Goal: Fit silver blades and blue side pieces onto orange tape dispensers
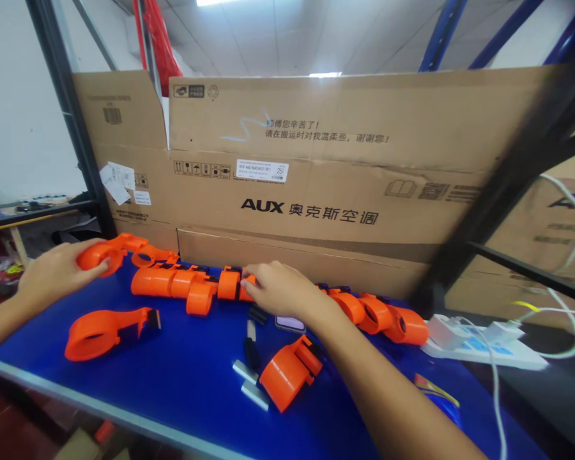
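My left hand (60, 271) grips an orange tape dispenser (98, 258) at the left end of the blue table, thumb and fingers closed round its ring. My right hand (282, 291) reaches into the row at the back, its fingers closed on another orange tape dispenser (247, 289), mostly hidden behind them. Left of it stands a further orange dispenser (228, 285). One tape dispenser with a metal-toothed end (93, 333) lies at the front left. Another orange dispenser (285, 375) lies below my right forearm.
Two metal strips (255, 395) and a black-handled blade tool (252, 352) lie mid-table. A phone (290, 324) is partly behind my right wrist. A white power strip (489, 345) with cables stands at the right. A large cardboard sheet (316, 179) walls the back.
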Tool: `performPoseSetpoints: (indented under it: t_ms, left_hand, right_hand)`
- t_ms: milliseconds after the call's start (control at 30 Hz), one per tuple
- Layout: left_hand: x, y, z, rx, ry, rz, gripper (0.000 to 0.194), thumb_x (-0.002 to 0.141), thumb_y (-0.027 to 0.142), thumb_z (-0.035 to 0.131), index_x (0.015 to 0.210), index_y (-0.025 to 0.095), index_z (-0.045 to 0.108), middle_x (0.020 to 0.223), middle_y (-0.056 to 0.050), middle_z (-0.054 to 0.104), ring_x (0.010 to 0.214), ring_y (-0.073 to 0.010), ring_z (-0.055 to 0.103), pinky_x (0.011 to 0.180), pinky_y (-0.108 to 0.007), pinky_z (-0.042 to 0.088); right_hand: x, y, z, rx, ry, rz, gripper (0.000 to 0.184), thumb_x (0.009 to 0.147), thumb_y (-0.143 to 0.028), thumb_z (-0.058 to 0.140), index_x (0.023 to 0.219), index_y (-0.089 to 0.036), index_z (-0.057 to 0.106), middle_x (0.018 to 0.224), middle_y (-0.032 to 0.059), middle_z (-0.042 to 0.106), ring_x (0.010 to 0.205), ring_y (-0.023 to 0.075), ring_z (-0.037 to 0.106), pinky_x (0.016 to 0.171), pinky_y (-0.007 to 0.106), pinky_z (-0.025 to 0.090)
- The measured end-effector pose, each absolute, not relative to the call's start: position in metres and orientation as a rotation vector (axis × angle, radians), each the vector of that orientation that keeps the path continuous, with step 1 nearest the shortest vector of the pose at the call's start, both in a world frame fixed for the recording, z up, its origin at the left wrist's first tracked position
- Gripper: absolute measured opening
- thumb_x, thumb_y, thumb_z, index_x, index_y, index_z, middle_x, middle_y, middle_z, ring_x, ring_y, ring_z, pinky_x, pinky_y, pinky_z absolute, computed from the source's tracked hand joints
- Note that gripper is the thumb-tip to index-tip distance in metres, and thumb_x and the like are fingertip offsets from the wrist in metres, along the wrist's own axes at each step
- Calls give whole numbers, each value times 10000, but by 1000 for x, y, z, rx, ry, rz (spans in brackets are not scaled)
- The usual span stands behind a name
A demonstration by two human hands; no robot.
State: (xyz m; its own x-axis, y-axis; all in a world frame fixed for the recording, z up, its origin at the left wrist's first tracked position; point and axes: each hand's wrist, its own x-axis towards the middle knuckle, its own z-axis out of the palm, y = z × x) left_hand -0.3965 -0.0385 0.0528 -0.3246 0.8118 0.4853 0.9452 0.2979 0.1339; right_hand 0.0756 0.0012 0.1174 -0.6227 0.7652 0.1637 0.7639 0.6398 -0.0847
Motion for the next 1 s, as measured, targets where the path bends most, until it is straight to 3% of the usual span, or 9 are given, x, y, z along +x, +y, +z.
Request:
performPoseSetpoints:
  t_ms: [133,267,433,567,700,867,1000]
  left_hand:
    - [-322,-58,70,-1672,-1948,-828,703,814,777,555,1374,359,620,1285,27,726,1152,-319,684,1045,-420,499]
    - [-236,-83,44,-2057,-1916,-951,678,720,768,685,1317,446,663,1313,78,727,1217,-339,668,1077,-447,516]
    - [-180,-101,-22,-2409,-1910,-821,790,723,692,730,1469,591,491,1411,12,677,1286,-402,627,1068,-626,508]
    - [-175,-111,-54,-2492,-1856,-786,838,725,672,756,1496,613,432,1406,-11,682,1277,-433,630,1036,-681,510]
    - [-177,-123,-65,-2555,-1796,-774,896,710,676,781,1515,616,393,1387,-28,694,1195,-431,680,987,-676,552]
    - [-162,-132,-72,-2622,-1582,-760,1096,688,760,752,1583,632,131,1404,-10,681,1141,-402,709,976,-676,569]
    - [-138,-134,-76,-2763,-1416,-701,980,847,680,649,1613,575,47,1338,-45,723,1074,-349,747,851,-589,637]
  right_hand:
    - [98,-38,109,-1381,-2840,164,384,919,-562,606,1038,-235,768,923,118,779,811,296,724,683,378,498]
    - [103,-72,72,-1577,-2883,91,672,683,-640,813,1210,-235,715,1091,174,755,960,374,725,749,455,551]
    - [117,-89,42,-1651,-2762,-41,373,849,-419,693,1141,-187,700,1089,213,713,919,372,728,718,465,554]
    - [139,-97,49,-1648,-2691,6,283,878,-401,599,1082,-226,685,1129,179,696,864,359,717,680,469,549]
    - [153,-106,73,-1561,-2542,56,321,893,-459,573,1137,-269,660,1194,163,677,961,370,693,760,489,543]
    - [134,-98,108,-1321,-2506,74,235,900,-447,578,1044,-280,660,1191,125,677,987,338,667,799,450,510]
    - [94,-73,120,-1149,-2576,124,265,904,-441,578,1052,-233,651,1113,103,703,866,266,660,696,359,475]
